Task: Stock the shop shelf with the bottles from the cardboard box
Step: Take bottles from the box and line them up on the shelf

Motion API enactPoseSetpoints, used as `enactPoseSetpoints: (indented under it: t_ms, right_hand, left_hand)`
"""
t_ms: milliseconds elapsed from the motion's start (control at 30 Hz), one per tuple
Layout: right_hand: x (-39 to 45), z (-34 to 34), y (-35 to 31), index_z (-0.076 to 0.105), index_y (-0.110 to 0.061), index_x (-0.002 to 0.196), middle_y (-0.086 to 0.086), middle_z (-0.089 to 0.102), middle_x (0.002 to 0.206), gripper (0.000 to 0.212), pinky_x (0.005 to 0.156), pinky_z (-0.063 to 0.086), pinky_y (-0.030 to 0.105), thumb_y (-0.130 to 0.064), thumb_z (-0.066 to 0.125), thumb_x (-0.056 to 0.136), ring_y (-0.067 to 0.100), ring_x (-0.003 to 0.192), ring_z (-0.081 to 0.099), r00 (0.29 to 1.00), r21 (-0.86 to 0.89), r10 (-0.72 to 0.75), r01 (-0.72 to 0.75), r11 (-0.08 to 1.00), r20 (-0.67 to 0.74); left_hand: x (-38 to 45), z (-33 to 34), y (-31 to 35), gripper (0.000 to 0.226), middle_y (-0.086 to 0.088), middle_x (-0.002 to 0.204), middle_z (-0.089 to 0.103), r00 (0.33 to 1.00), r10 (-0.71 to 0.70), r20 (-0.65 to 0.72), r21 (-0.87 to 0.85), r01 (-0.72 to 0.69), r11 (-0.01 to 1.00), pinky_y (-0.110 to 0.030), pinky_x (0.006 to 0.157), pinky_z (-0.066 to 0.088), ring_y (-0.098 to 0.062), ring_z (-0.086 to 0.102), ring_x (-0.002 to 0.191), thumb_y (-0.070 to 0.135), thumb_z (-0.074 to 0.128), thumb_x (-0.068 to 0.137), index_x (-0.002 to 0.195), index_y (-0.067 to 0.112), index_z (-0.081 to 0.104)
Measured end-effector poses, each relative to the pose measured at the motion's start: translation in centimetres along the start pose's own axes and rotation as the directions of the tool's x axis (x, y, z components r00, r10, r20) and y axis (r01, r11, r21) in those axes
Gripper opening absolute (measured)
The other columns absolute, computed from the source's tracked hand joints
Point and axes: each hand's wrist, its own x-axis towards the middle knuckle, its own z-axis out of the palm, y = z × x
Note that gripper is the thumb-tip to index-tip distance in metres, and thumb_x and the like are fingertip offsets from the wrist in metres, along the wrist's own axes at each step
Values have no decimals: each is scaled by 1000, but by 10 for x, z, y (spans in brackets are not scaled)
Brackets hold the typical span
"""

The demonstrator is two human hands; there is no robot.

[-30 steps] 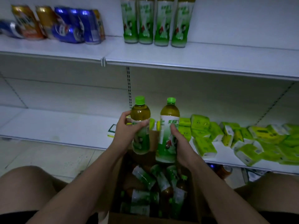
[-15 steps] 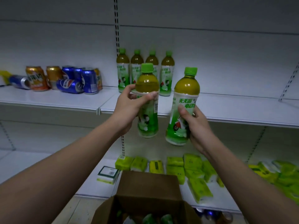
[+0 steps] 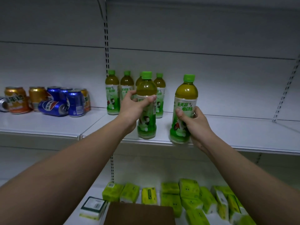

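My left hand (image 3: 132, 108) grips a green-capped tea bottle (image 3: 146, 120) whose base rests at the front of the white middle shelf (image 3: 235, 132). A second tea bottle (image 3: 184, 95) is held upright in my right hand (image 3: 193, 122), its base at the shelf's front edge. Behind them stand several matching bottles (image 3: 112, 93) in a row at the back of the shelf. Only the top flap of the cardboard box (image 3: 139, 213) shows at the bottom of the view; its contents are hidden.
Orange and blue drink cans (image 3: 53, 101), some lying on their sides, fill the left part of the same shelf. Green tissue packs (image 3: 190, 195) and a small white box (image 3: 93, 207) lie on the lower shelf. The shelf to the right of the bottles is bare.
Both hands have lifted the two bottles from above the box up and forward to the middle shelf. My view has tilted up, so the box has dropped nearly out of sight.
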Motion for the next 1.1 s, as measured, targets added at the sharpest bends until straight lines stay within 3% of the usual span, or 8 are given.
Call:
enactPoseSetpoints:
  t_ms: [200,333,467,567,633,767,933,1100]
  right_hand:
    - [25,0,17,58,-31,107,-9,71,101,44,72,51,24,-48,76,70,10,96,67,1000,-43,-15,15,999,-10]
    - [30,-1,19,53,-29,115,-12,66,105,41,73,48,22,-40,72,80,7,99,62,1000,-114,-18,19,993,7]
    - [24,-13,20,46,-31,120,-22,57,101,50,69,47,16,-34,75,80,-1,95,57,997,-292,-14,33,956,70]
    - [19,-23,23,42,-34,123,-25,52,99,56,74,49,20,-31,77,79,-1,91,57,997,-430,-28,56,901,72]
    - [21,-26,22,44,-32,124,-21,54,99,57,80,51,26,-32,78,79,4,92,59,998,-468,-35,57,882,55]
    - [31,-29,21,44,-24,130,-10,55,106,60,86,51,32,-29,77,80,15,100,59,999,-501,-41,50,864,30]
    - [50,-41,30,46,-24,123,-23,51,91,52,71,46,18,-29,76,81,5,88,58,999,-506,-42,34,862,-6]
    - [77,-52,45,51,-22,121,-21,55,93,50,67,46,16,-31,77,80,3,87,59,998,-474,-29,3,881,-48]
  left_hand:
    - [17,12,-11,85,-7,129,59,999,-22,45,56,20,998,-45,100,48,-22,60,114,41,84,65,137,18,45]
    - [13,3,-19,79,16,108,58,993,-5,120,197,-19,980,-18,72,48,0,57,97,34,82,70,136,24,41]
    - [0,-14,-38,91,2,117,58,966,-109,235,453,-10,892,-25,81,51,-16,58,107,20,84,69,145,22,33]
    - [-4,-16,-45,86,1,115,58,974,-97,205,501,-20,865,-28,82,53,-12,59,95,23,85,68,141,24,38]
    - [-3,-13,-45,84,0,115,59,979,-79,191,522,-33,852,-35,89,53,-16,60,99,25,85,68,140,24,41]
    - [2,1,-48,77,5,104,59,984,-40,173,537,-61,842,-29,89,49,-16,58,101,22,83,70,137,22,47]
    - [15,24,-60,76,5,103,58,993,5,118,564,-71,823,-25,87,48,-11,55,92,24,84,69,135,20,46]
    - [35,48,-77,57,10,93,54,999,-1,43,572,-24,820,-26,78,45,-14,55,89,24,86,67,107,21,45]
